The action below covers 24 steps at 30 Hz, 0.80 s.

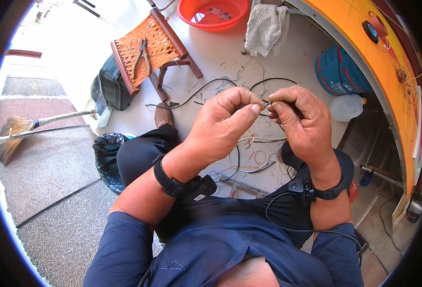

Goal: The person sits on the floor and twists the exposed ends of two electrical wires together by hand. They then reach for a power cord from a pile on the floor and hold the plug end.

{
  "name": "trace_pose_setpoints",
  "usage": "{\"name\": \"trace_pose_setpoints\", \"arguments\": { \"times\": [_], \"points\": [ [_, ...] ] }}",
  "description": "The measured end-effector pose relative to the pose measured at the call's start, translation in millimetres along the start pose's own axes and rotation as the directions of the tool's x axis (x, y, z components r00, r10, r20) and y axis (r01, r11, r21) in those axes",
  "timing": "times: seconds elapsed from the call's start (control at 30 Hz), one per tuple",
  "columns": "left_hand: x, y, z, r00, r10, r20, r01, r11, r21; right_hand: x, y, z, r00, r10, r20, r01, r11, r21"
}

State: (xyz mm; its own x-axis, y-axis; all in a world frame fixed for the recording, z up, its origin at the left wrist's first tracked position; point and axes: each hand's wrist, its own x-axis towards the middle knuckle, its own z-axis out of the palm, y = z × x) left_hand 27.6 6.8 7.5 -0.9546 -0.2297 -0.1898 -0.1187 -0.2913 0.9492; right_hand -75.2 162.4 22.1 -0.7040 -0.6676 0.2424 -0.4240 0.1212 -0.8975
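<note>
My left hand (225, 120) and my right hand (306, 123) meet above the floor, thumbs and fingertips pinched together. Between them is a small dark grey piece (267, 104), apparently a cable end; its exact form is too small to tell. Both hands grip it from opposite sides. Behind my hands a black cable (211, 84) loops across the floor, partly hidden by them. Lower down, pale and coloured wires (261, 168) lie loosely between my feet. Short wire clippings (228, 82) are scattered over the light tiles.
Combination pliers (141, 59) rest on an orange woven folding stool (160, 36). A red basin (211, 27) holds water. Right of me are a blue bucket (340, 71), a plastic jug (347, 107) and a yellow counter (358, 21) with tape rolls (370, 31). A lined bin (107, 161) and broom (20, 129) stand left.
</note>
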Motion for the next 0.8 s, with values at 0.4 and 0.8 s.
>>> {"name": "trace_pose_setpoints", "arguments": {
  "times": [0.4,0.8],
  "points": [
    [-0.6,-1.6,-0.9,0.999,0.048,-0.021,-0.049,0.998,-0.026,3.6,-6.9,9.6,0.972,-0.217,-0.094,0.193,0.957,-0.215],
    [1.7,-6.7,-2.9,0.924,0.376,0.074,-0.366,0.807,0.463,2.6,-3.2,9.2,0.953,-0.301,-0.034,0.277,0.911,-0.305]
  ]
}}
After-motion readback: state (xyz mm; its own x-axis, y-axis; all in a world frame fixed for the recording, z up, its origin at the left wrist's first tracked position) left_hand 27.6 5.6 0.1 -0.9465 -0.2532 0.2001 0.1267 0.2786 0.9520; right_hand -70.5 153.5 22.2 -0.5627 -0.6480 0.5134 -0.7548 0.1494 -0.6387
